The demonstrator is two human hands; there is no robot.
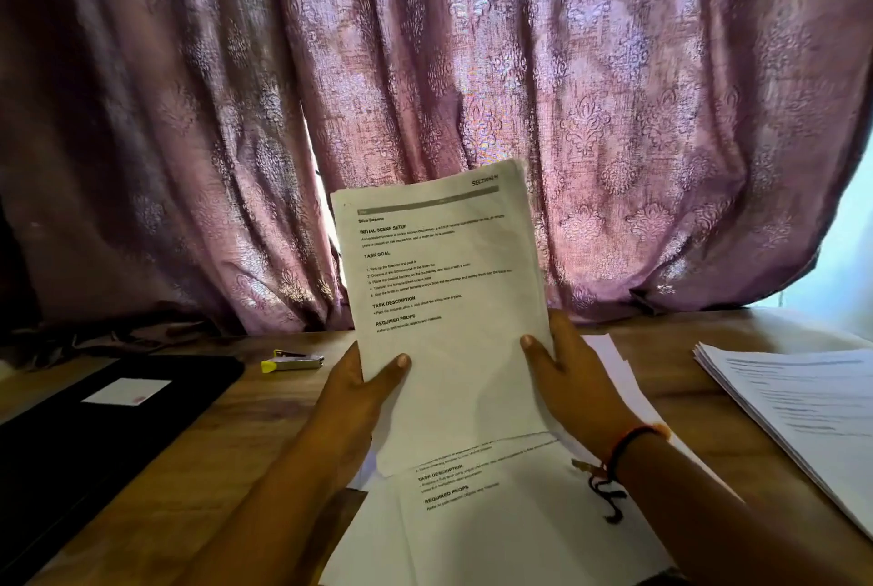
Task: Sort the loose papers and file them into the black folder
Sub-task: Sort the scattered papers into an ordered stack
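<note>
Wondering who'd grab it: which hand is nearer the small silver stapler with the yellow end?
Left. The left hand is just right of the small silver yellow-ended stapler; the right hand is farther right, across the held white sheets.

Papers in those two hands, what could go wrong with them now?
The held stack is gripped only along its lower half by the left hand and right hand, so its upright top could flop or sheets might slip out. Any that fall may mix with the loose sheets lying just beneath. The black folder sits off to the left, so carrying them across could scatter some.
</note>
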